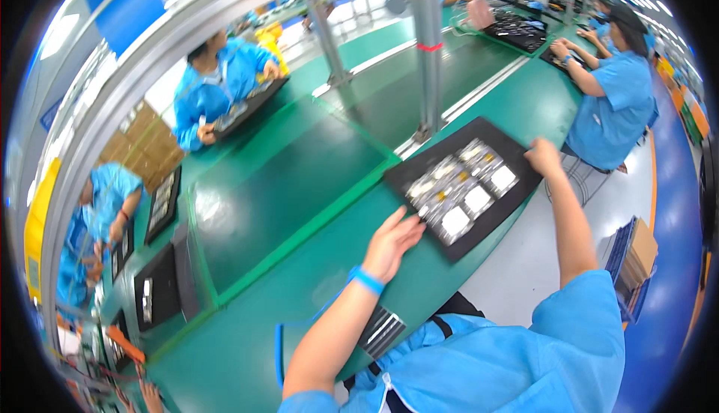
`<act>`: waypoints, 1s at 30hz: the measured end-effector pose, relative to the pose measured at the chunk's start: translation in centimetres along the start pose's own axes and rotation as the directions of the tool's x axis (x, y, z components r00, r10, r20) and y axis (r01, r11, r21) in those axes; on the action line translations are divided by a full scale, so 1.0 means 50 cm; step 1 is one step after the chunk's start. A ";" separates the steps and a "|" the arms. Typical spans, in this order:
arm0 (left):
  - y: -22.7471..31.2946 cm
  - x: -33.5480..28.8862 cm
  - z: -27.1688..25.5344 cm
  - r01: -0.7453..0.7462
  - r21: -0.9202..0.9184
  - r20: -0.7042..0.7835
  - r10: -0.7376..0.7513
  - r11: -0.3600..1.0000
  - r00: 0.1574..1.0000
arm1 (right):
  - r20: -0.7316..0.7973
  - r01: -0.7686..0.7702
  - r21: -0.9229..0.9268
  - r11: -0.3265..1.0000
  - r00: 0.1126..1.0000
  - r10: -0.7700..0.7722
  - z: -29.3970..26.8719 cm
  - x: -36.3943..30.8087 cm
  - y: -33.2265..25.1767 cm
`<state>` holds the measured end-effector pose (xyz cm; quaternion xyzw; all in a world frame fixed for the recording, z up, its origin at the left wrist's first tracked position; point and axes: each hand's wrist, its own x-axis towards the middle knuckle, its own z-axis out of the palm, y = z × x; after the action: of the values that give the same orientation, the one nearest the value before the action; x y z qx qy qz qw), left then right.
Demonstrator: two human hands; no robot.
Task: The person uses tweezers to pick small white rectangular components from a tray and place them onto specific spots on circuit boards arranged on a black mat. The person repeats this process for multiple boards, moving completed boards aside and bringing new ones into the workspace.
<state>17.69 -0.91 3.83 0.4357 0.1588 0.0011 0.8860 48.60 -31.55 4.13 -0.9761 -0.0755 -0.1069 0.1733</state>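
Note:
A flat black tray lies tilted across the green bench in front of me. Rows of small silvery electronic parts sit on it, with several white squares along the near side; motion blurs their detail. My right hand is closed on the tray's right corner. At the near left edge is my left hand, its fingers stretched out and apart, the tips touching the edge. A blue band circles my left wrist.
The green bench curves away both ways, with a metal post beyond the tray. Co-workers in blue sit across and to the right; one across holds a black tray. Another black tray lies at left. Blue bins with cardboard stand at right.

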 end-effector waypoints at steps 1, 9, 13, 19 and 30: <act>-0.017 0.025 0.014 -0.099 -0.035 0.091 0.101 0.995 0.991 | -0.063 -0.025 -0.026 0.999 0.998 0.023 0.002 0.040 0.031; 0.012 -0.259 -0.048 -0.320 0.942 0.336 0.342 -0.104 0.878 | -0.015 0.046 0.710 0.703 0.999 -0.050 -0.035 -0.094 -0.139; -0.022 -0.416 -0.100 -0.086 0.981 0.133 0.279 -0.174 0.951 | 0.422 -0.258 0.841 0.476 0.863 -0.277 -0.013 -0.319 -0.284; -0.053 -0.398 -0.118 -0.134 0.973 0.188 0.300 -0.189 0.935 | 0.637 -0.509 0.765 0.395 0.508 -0.580 0.060 -0.527 -0.440; -0.019 -0.345 -0.122 -0.219 0.937 0.287 0.239 -0.273 0.928 | 0.612 -0.350 0.787 0.508 0.546 -0.572 0.061 -0.548 -0.458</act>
<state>-0.51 0.79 4.47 0.9794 0.0194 0.0486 0.1952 18.45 -12.23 2.30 -0.6722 -0.2632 0.4050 0.5612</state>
